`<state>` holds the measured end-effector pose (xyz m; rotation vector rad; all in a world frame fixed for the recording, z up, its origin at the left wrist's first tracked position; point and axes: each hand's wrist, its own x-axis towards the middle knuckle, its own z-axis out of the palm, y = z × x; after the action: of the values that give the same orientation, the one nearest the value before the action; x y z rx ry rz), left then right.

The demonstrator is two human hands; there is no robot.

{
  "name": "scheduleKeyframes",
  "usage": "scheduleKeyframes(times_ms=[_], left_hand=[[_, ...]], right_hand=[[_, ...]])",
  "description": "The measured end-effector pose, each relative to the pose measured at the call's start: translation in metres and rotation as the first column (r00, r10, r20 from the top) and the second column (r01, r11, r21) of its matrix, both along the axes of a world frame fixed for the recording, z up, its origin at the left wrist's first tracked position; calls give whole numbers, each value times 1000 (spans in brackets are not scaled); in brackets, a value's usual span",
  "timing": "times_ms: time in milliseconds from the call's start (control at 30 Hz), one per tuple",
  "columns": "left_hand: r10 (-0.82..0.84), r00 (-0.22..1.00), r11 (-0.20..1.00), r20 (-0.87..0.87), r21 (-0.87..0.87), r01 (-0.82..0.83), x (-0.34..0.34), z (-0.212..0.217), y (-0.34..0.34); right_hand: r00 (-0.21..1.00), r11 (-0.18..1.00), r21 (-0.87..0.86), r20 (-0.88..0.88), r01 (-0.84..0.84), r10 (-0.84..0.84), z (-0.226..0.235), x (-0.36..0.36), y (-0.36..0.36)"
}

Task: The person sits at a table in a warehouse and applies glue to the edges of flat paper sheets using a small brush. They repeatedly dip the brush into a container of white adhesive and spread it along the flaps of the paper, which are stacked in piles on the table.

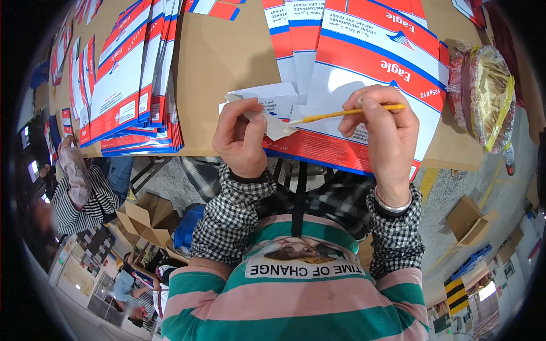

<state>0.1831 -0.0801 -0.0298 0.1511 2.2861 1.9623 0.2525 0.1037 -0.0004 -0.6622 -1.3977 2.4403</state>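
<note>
Brown tabletop (227, 59), grey floor (438, 213), right hand (389, 133) holding brush (324, 117)

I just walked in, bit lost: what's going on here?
A person is working over flat red, white and blue cartons on a brown table. Their right hand holds a thin yellow stick, its white tip close to a pale flap pinched in the left hand. A stack of similar cartons lies to the left.

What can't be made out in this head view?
In the head view:
Paper in the left hand: pinched part, hidden by the grip.
Stick in the right hand: middle stretch, hidden by the grip.
Left pile: lower layers, mostly covered by upper ones.
Bag: contents, obscured by wrinkled plastic.
Far cartons: ends cut off by the top edge.
</note>
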Motion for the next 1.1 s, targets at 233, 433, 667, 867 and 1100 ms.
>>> scheduleKeyframes(times_ms=[233, 433, 667, 867, 1100], left_hand=[[-21, 1000, 1000, -14, 9, 21, -1, -1, -1], [-19, 999, 999, -32, 28, 20, 0, -3, -2], [-23, 999, 999, -34, 25, 23, -1, -1, -2], [-22, 1000, 999, -10, 27, 22, -1, 1, -1], [-6, 999, 1000, -47, 18, 6, -1, -4, -4]], right_hand=[[1000, 999, 35, -18, -5, 6, 2, -2, 1], [999, 997, 56, -10, -51, 52, 4, 0, 5], [996, 993, 80, -12, -83, 84, 9, 2, 7], [999, 998, 53, 30, 42, -43, 4, -3, 1], [989, 994, 11, 101, 107, -107, -3, -2, -3]])
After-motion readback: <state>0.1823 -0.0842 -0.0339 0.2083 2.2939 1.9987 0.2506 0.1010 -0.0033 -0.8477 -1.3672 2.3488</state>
